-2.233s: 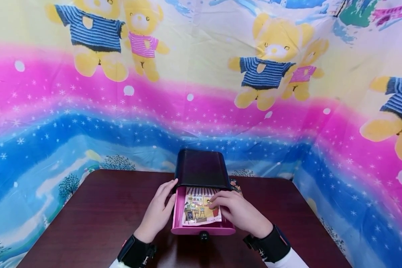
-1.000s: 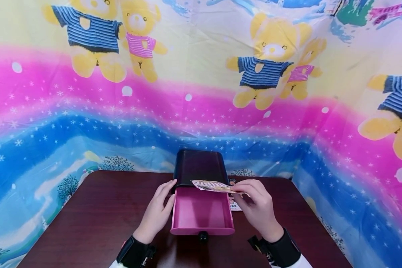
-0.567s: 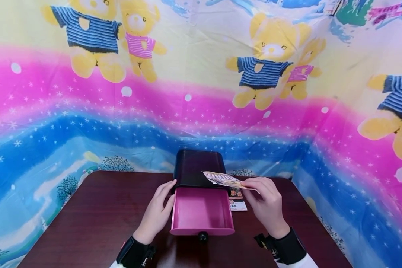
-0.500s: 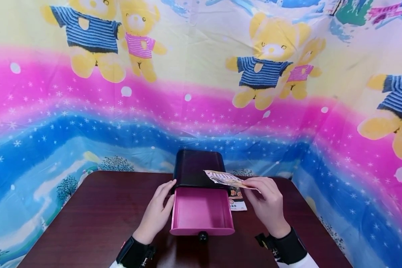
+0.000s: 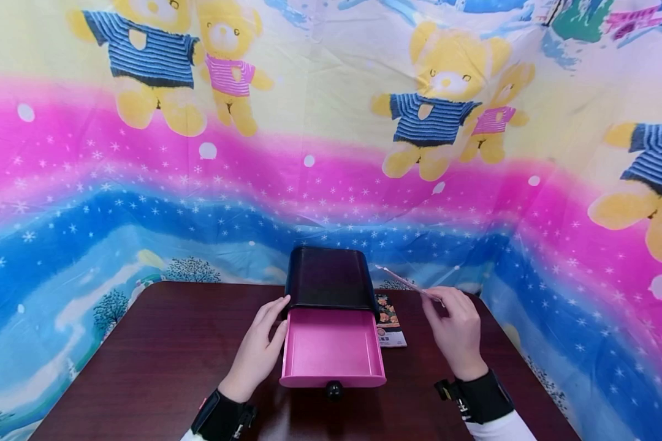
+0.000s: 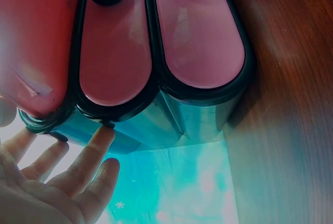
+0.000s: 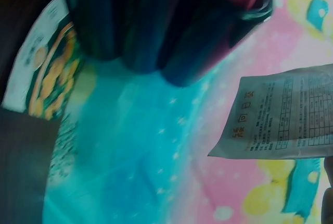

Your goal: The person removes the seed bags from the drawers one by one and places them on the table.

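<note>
A black drawer cabinet (image 5: 331,278) stands on the table, its pink top drawer (image 5: 333,381) pulled out with nothing inside. Two lower drawers with pink fronts (image 6: 203,36) and black knobs are pushed in, seen in the left wrist view. My left hand (image 5: 259,346) rests its fingertips on the cabinet's left side, fingers fairly straight. Right of the cabinet, in the air, my right hand (image 5: 455,331) pinches a flat printed packet (image 5: 399,278) by its edge, nearly edge-on to the head camera. The packet's grey back (image 7: 281,114) shows text and a table in the right wrist view.
A dark printed packet (image 5: 390,324) with a white end lies on the table beside the cabinet's right side. The dark brown table (image 5: 160,355) backs onto a bear-print cloth (image 5: 320,184) hung behind and at both sides.
My right hand has lifted the packet out of the top drawer and carried it to the right, turning it edge-on. The dark packet on the table has come into view. My left hand stays put.
</note>
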`<control>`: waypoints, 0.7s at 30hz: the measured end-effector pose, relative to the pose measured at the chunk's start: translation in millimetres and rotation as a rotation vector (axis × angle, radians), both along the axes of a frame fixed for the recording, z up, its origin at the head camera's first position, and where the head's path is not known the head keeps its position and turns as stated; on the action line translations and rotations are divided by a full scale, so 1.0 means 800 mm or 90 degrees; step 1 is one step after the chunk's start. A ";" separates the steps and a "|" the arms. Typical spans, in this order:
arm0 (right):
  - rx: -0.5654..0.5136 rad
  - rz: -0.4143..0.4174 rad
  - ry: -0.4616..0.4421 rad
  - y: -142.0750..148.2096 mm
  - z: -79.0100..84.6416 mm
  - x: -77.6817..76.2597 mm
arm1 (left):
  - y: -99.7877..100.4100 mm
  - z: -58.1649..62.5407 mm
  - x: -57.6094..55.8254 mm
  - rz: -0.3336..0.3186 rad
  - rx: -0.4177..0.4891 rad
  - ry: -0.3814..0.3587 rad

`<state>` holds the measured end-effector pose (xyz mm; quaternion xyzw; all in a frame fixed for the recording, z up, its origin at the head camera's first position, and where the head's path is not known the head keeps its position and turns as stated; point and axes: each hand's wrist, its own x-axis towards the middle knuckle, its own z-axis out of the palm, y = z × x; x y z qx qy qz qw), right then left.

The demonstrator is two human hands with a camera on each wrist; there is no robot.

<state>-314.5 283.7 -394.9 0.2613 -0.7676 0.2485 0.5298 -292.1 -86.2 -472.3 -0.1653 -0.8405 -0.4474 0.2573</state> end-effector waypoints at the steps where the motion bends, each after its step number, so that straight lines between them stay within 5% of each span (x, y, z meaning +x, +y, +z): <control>1: 0.004 -0.016 -0.008 0.004 -0.004 -0.003 | 0.000 0.000 0.000 0.001 0.000 0.002; 12: 0.026 -0.165 -0.165 0.046 -0.047 -0.030 | -0.001 0.000 0.000 -0.004 0.004 -0.007; 21: 0.025 -0.214 -0.287 0.075 -0.073 -0.042 | 0.000 0.000 0.000 -0.008 0.009 -0.017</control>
